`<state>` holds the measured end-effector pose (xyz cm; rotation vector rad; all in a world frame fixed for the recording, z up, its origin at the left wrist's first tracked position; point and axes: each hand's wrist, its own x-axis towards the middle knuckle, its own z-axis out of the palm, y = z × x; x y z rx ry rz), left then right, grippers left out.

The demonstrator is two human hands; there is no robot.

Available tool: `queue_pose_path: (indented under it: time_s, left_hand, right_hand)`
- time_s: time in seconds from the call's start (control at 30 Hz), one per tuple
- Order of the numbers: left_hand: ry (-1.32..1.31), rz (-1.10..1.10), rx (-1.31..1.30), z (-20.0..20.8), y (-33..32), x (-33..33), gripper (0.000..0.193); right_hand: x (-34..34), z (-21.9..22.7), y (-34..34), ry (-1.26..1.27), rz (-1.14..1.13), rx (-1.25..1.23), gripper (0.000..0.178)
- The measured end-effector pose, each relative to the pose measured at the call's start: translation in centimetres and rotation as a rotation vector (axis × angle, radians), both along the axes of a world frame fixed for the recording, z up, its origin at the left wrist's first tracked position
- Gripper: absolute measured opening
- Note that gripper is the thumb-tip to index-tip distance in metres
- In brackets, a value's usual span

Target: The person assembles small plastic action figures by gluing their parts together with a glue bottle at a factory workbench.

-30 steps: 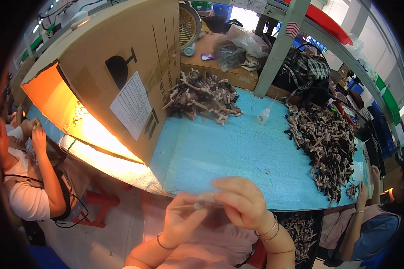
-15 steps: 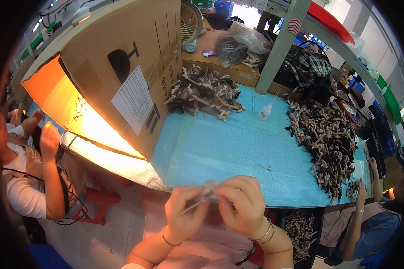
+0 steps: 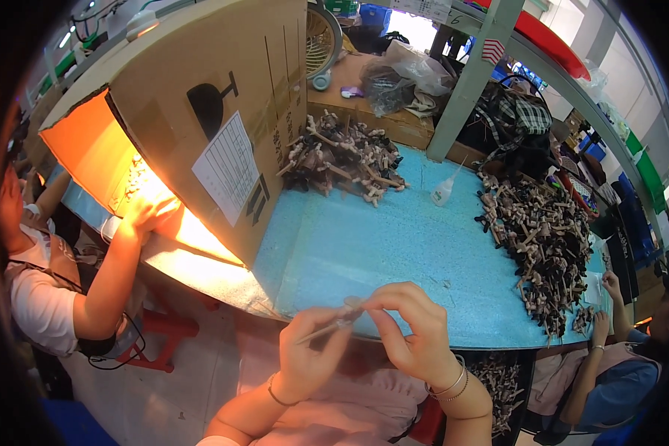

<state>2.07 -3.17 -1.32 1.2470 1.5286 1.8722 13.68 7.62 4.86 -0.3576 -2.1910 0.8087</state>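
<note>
My left hand (image 3: 310, 353) is closed in a pinch around a small figure on a thin wooden stick (image 3: 321, 331); the stick pokes out to the left. The figure's pale, brownish end (image 3: 351, 303) sticks up between both hands, its details blurred. Thumb and forefinger of my right hand (image 3: 409, 327) pinch at that end from the right, and the other fingers curl loosely. Both hands hover just in front of the blue table's (image 3: 364, 253) near edge. Piles of similar small pieces lie on the table, one at the back (image 3: 346, 156), a larger one at the right (image 3: 539, 241).
A big cardboard box (image 3: 223, 82) stands at the left, lit orange inside; a co-worker's hand (image 3: 152, 208) is at its opening. A small squeeze bottle (image 3: 443, 190) with a needle tip stands near the grey post (image 3: 468, 82). Another co-worker's hand (image 3: 600, 327) is beside the right pile.
My hands have shifted slightly, still pinching the small figure on its stick. At the left, the co-worker's raised hand has moved right to the lit box opening.
</note>
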Motion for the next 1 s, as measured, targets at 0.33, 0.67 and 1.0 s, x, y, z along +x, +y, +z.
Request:
queue_pose_path:
  time_s: [0.33, 0.67, 1.0]
  left_hand:
    - [0.037, 0.115, -0.041, 0.0, 0.6, -0.1, 0.021]
    - [0.040, 0.052, -0.060, 0.5, 0.6, -0.2, 0.022]
    - [0.214, -0.010, -0.021, 1.0, 1.0, -0.6, 0.017]
  right_hand:
    - [-0.5, -0.1, -0.3, 0.018, -0.101, 0.133, 0.018]
    - [0.1, -0.3, 0.1, 0.046, -0.061, 0.019, 0.018]
    - [0.3, -0.5, 0.1, 0.083, -0.129, 0.065, 0.018]
